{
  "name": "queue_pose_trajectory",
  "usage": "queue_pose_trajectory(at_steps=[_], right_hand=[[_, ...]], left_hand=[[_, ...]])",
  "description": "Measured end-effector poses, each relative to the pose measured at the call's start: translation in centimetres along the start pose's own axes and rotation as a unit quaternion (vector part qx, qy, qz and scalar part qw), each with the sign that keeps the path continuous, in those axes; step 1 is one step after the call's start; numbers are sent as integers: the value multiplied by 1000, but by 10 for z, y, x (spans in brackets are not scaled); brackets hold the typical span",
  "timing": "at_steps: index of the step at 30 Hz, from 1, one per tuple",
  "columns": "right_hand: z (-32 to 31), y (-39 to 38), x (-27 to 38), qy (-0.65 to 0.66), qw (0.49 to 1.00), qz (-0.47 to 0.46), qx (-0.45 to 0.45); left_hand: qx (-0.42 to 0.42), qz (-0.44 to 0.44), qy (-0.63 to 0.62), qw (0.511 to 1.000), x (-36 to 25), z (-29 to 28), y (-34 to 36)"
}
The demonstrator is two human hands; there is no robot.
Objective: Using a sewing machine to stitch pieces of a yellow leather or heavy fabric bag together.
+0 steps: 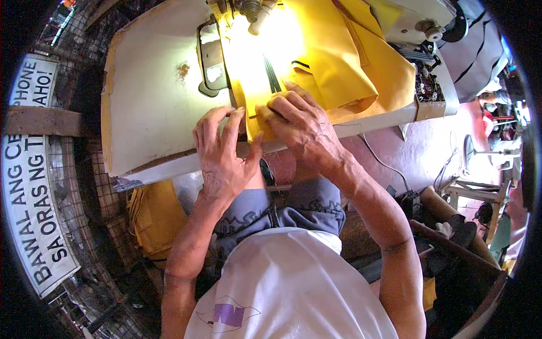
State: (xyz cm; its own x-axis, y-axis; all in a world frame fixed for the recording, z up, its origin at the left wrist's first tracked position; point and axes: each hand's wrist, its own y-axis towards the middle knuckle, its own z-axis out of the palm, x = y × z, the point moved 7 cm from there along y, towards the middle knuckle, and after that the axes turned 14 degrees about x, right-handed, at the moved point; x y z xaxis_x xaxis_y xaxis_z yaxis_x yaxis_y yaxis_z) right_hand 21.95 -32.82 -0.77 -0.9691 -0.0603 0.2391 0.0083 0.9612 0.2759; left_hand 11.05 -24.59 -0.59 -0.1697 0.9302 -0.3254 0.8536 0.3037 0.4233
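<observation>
Yellow fabric (339,73) lies across a white sewing table, in bright light around the machine head (248,10). At its near left corner, my left hand (221,150) has its fingers on the edge and its thumb below, gripping the cloth. My right hand (302,121) is closed on the same near part, fingers bent and pressed onto the fabric. Between my hands and the machine, a narrow dark strip (271,73) runs along the yellow cloth. Glare hides the area under the needle, and what lies beneath my right fingers is hidden.
The white tabletop (147,90) reaches left, with a metal slide plate (212,62) set in it. A second sewing machine (415,22) stands at the right. More yellow fabric (158,214) hangs below the table's left. Wire mesh and a white sign (39,186) line the left side.
</observation>
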Motion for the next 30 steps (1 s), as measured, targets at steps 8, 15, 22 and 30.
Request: queue_pose_trajectory(at_steps=[8, 15, 22, 30], right_hand=[[1, -3, -3, 37, 999, -1, -6], [6, -6, -6, 36, 998, -7, -47], [9, -9, -7, 60, 998, -15, -23], [7, -7, -5, 44, 998, -25, -37]], left_hand=[[-20, -96, -14, 995, -3, 4, -3], [-24, -88, -8, 996, -9, 6, -10], [11, -36, 37, 999, -9, 5, -12], [46, 39, 18, 998, -5, 12, -11]])
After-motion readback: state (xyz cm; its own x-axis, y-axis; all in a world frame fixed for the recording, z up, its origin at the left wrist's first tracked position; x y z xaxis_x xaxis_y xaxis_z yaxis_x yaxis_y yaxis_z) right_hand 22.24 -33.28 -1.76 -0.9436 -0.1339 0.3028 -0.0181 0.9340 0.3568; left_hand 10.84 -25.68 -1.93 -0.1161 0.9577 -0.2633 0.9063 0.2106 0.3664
